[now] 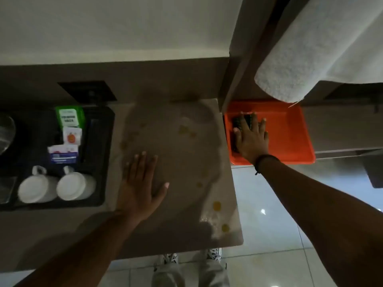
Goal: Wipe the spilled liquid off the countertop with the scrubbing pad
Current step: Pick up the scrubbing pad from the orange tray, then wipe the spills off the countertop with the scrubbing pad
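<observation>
Yellow drops of spilled liquid (217, 206) dot the beige countertop (186, 162), some near the front right corner, others near the back. My left hand (141, 183) lies flat on the counter with fingers spread, holding nothing. A dark green scrubbing pad (238, 123) lies at the left end of an orange tray (290, 131) just right of the counter. My right hand (251, 137) rests on top of the pad, fingers extended over it; whether it grips the pad is unclear.
A black tray (97, 162) on the left holds two upturned white mugs (56, 186) and tea packets (69, 129). A white towel (310, 48) hangs above the orange tray. A brown cabinet panel (234, 69) stands between counter and tray. Glossy tiled floor (269, 224) lies below.
</observation>
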